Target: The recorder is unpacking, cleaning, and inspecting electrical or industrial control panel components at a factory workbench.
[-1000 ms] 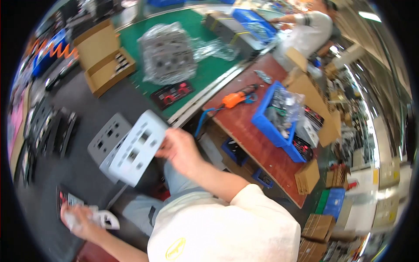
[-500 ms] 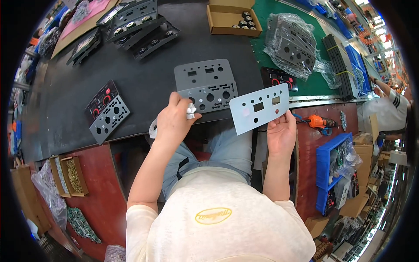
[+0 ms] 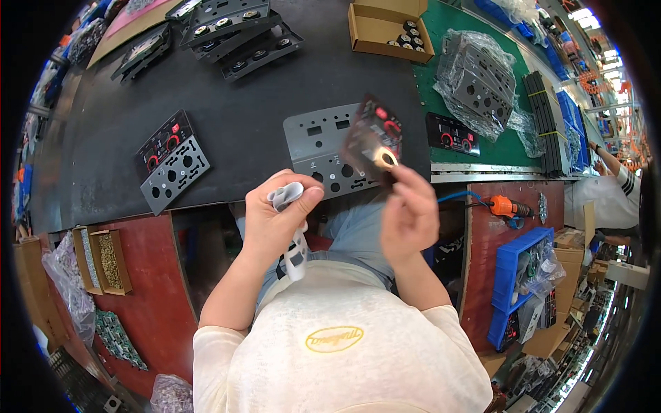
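Observation:
In my left hand (image 3: 275,219), closed near the table's front edge, is a curled strip of white backing paper (image 3: 297,256) with cut-out holes; it hangs below the fingers. My right hand (image 3: 412,219) pinches a thin black-and-red faceplate sticker (image 3: 374,131) by its lower edge. The sticker is tilted, blurred by motion, and shows its printed side with a bright reflection. Behind it, a bent grey metal panel (image 3: 308,143) with holes and slots lies on the black table, its right part hidden. Left of that lies another grey panel (image 3: 180,171) with a black-and-red face on its upper part.
Stacked panels with round parts (image 3: 231,34) sit at the far left. An open cardboard box (image 3: 372,43) holds black round parts. Plastic-wrapped panels (image 3: 478,82) and a black-and-red faceplate (image 3: 452,134) lie on the green mat. An orange-handled tool (image 3: 511,207) rests at right.
My right hand has turned the sticker from its pale back to its printed side and brought it left over the grey panel. My left hand has shifted slightly; the backing paper now hangs lower.

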Demonstrator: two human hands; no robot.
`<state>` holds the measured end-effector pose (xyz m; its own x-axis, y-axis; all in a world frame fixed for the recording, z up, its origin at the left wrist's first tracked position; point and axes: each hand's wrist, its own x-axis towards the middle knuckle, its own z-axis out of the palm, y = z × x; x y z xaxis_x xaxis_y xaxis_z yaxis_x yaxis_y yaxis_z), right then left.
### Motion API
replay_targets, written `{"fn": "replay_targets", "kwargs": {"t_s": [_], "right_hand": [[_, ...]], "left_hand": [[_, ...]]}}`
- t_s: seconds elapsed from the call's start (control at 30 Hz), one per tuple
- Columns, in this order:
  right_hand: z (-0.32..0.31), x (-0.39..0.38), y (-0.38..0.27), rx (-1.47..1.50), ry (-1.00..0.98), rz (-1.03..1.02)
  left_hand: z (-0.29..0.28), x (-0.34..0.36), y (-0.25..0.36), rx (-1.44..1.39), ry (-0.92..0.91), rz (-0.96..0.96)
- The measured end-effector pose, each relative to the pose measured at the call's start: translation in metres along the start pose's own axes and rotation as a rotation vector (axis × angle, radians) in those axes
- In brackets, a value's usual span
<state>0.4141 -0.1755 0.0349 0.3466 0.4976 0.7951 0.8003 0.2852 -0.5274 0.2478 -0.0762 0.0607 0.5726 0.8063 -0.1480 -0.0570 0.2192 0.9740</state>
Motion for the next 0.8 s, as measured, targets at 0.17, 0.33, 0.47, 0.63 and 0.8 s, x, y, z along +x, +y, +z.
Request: {"fn": "replay_targets", "kwargs": {"t_s": [0.17,0.33,0.47,0.63,0.8], "right_hand": [[0.034,-0.01,-0.007,-0.068,-0.072,-0.172],[0.043,-0.016,-0.007,-0.125,-0.144,-0.236],[0.025,-0.001,-0.014,-0.04,-0.282,-0.145],[0.019,0.034,0.046,-0.158,-0.109,0.407],[0.026,0.037,0.073,0.388,-0.24,1.022]], "left_hand": [[0.004,0.003,0.0,-0.171,0.046,-0.141],[-0.001,0.009,-0.008,-0.193,0.146,-0.2],[-0.025,0.024,-0.001,-0.173,0.139,-0.178],[-0.055,0.046,0.005,-0.219,0.062,-0.264],[-0.061,0.065,-0.007,-0.299,0.035,-0.292]]}}
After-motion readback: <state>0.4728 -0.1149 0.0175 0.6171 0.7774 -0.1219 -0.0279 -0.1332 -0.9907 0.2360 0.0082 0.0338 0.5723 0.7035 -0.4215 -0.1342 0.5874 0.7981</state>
